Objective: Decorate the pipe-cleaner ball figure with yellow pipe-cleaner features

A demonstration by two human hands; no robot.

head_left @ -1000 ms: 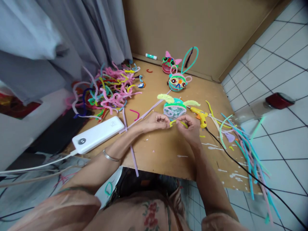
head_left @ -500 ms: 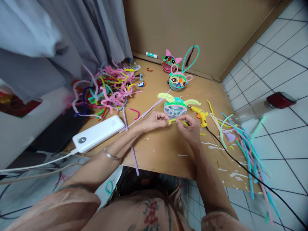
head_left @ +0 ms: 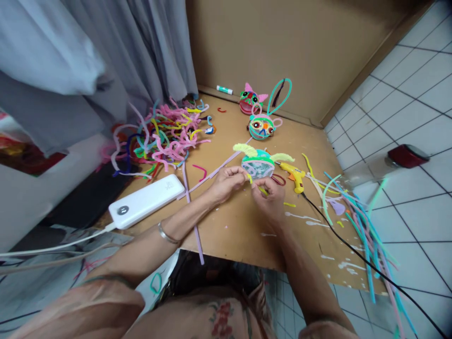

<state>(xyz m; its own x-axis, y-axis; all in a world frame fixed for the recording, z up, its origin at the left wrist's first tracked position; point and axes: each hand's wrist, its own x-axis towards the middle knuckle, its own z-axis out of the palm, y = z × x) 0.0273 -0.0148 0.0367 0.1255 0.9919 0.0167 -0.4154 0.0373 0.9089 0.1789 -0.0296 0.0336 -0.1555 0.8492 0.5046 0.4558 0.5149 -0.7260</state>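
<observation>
Left hand (head_left: 226, 182) and right hand (head_left: 270, 197), fingers pinched on short yellow pipe cleaner (head_left: 254, 184), above brown board desk (head_left: 240, 226), before round teal pipe-cleaner figure (head_left: 258, 163). Logo on white power bank (head_left: 146, 201) unreadable.

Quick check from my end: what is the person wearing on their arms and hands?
Both hands are bare, no gloves or rings visible. The left hand has a thin silver metal bangle on its wrist. The right hand and wrist carry nothing. Loose peach-coloured short sleeves cover the upper arms.
</observation>
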